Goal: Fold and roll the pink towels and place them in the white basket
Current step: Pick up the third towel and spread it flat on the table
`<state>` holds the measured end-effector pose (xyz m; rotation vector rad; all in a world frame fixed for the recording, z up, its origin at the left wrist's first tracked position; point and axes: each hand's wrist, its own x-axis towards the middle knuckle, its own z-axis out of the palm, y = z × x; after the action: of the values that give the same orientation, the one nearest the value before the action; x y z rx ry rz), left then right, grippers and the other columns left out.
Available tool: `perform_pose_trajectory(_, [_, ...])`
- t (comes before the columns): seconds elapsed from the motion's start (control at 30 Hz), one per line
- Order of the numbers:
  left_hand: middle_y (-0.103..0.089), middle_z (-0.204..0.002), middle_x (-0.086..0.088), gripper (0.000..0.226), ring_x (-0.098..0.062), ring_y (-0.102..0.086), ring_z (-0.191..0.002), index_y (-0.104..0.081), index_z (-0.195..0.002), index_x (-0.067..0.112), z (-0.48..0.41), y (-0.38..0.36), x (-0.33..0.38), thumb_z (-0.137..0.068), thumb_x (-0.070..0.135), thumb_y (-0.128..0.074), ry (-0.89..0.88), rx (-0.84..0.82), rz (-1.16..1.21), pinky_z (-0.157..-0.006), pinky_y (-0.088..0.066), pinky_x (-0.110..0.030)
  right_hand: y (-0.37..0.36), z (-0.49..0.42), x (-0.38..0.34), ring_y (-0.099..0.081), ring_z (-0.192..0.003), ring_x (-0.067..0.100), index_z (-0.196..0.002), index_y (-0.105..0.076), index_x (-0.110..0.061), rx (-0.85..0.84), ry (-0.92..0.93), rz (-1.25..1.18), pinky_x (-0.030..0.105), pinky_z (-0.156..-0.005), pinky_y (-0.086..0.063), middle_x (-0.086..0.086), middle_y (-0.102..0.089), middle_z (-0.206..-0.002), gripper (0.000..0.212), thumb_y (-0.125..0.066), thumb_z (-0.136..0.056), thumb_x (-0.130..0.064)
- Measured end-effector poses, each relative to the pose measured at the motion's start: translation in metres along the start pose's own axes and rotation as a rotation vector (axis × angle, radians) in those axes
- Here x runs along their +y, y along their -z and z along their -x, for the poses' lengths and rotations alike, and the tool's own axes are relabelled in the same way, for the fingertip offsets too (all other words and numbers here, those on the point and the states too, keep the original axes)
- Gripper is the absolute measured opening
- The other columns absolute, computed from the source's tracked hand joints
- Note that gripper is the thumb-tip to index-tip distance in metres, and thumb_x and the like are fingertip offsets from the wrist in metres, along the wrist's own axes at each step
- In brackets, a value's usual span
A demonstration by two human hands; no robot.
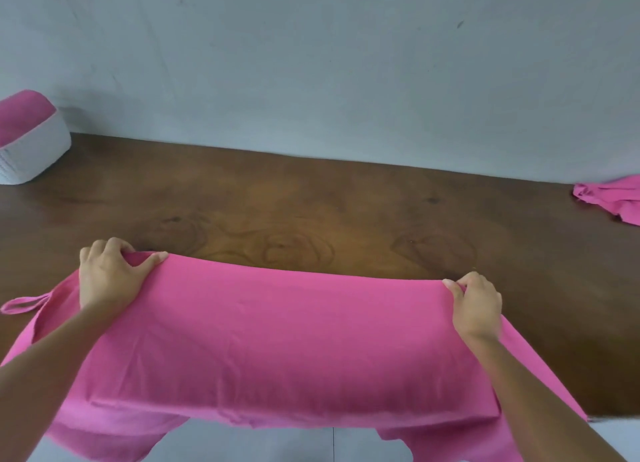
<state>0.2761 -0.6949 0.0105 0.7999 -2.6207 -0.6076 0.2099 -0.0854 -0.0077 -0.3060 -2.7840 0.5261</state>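
Observation:
A pink towel [277, 340] lies spread across the near part of the brown wooden table [311, 212], and its near end hangs over the front edge. My left hand [107, 278] grips the towel's far left corner. At the far right corner my right hand [478, 305] pinches the fabric. The far edge stretches between both hands. A small hanging loop [24, 304] sticks out at the left side. The white basket [33, 150] stands at the far left against the wall, holding pink towel fabric [20, 113].
Another pink towel [613, 198] lies crumpled at the far right of the table, cut off by the frame. A grey wall [329, 63] rises right behind the table. Light floor [277, 444] shows below the table's front edge.

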Motion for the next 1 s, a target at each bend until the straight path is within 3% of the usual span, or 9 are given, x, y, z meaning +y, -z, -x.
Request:
perform_pose_trajectory(0.33, [-0.059, -0.105, -0.012, 0.054, -0.036, -0.044, -0.111, -0.062, -0.098, 0.011, -0.063, -0.027, 0.022, -0.079, 0.059, -0.078, -0.025, -0.029, 0.04, -0.102, -0.042, -0.049, -0.022, -0.05, -0.015, -0.052, -0.078, 0.028, -0.078, -0.052, -0.014, 0.009, -0.025, -0.038, 0.046, -0.083, -0.04, 0.0, -0.055, -0.078, 0.028, -0.06, -0.099, -0.03])
perform_pose_trajectory(0.63, [-0.058, -0.105, -0.011, 0.055, -0.034, -0.043, -0.112, -0.062, -0.097, 0.012, -0.126, -0.054, 0.046, -0.08, 0.062, -0.075, -0.024, -0.037, 0.048, -0.101, -0.042, -0.048, -0.05, -0.124, -0.038, -0.054, -0.077, 0.032, -0.078, -0.052, -0.014, 0.025, 0.0, -0.119, 0.051, -0.079, -0.047, 0.003, -0.057, -0.079, 0.029, -0.063, -0.098, -0.032])
perform_pose_trajectory(1.0, [-0.058, -0.106, -0.013, 0.057, -0.036, -0.044, -0.113, -0.061, -0.096, 0.011, -0.224, -0.099, 0.087, -0.08, 0.065, -0.073, -0.037, -0.041, 0.038, -0.101, -0.042, -0.051, -0.091, -0.23, -0.068, -0.056, -0.078, 0.028, -0.079, -0.055, -0.015, 0.027, 0.0, -0.149, 0.046, -0.074, -0.048, 0.002, -0.059, -0.081, 0.027, -0.064, -0.097, -0.034])
